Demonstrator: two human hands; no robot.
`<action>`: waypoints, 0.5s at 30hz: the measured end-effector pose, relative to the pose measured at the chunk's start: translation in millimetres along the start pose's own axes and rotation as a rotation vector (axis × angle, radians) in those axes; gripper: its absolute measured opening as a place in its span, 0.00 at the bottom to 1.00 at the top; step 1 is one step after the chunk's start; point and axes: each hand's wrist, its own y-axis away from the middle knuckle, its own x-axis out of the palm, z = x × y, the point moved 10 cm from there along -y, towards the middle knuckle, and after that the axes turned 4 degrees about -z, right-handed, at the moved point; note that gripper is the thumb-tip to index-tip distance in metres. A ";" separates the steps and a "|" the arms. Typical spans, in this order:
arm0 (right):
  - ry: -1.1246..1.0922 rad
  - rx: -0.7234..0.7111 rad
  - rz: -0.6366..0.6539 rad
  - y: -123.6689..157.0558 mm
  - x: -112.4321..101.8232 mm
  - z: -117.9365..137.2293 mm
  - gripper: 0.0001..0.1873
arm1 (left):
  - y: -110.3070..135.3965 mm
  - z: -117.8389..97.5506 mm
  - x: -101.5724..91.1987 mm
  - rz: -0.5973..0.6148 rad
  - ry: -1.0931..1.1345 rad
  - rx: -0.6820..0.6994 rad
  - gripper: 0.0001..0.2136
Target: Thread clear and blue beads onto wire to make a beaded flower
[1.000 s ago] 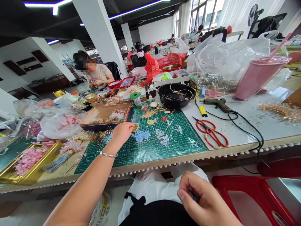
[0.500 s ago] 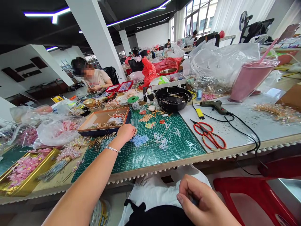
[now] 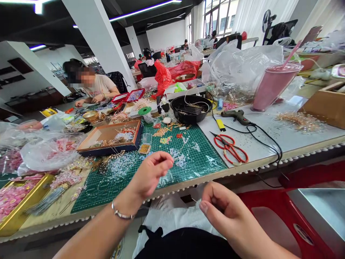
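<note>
Chiefly at risk: the thin metal strand (image 3: 193, 199) pinched in the right hand (image 3: 222, 210), too fine to tell as wire or needle. If the pinch loosens, it could drop onto the white cloth (image 3: 172, 212) over the person's lap or to the floor, where so fine a piece would be hard to spot. Secondary risk: the left hand (image 3: 151, 176), wearing a silver bracelet (image 3: 121, 215), hangs just above the green cutting mat (image 3: 199, 153). Lowered or swept sideways, it could scatter the loose pale blue beads (image 3: 121, 165) or knock the small tub of gold beads (image 3: 144, 148) beside the wooden tray (image 3: 107, 131).

Condition of item: slender, straight, metallic, only a short tip showing. Location: held out past the table edge, above the lap, its remainder hidden by the hand. Right-hand fingers (image 3: 212, 196): pressed together on the strand. Left-hand fingers (image 3: 159, 167): loosely curled, thumb close by; whether anything lies between them cannot be told.
</note>
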 end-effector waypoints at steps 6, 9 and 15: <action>0.042 -0.166 -0.184 3.9 -11.8 37.6 0.09 | 61.7 -21.8 72.0 0.292 0.923 -0.300 0.06; 0.069 -0.169 -0.214 5.6 -10.1 39.2 0.09 | 69.5 -22.9 77.9 0.324 0.978 -0.338 0.06; 0.102 -0.196 -0.246 9.4 -10.1 40.2 0.09 | 76.8 -21.7 77.8 0.326 0.992 -0.358 0.04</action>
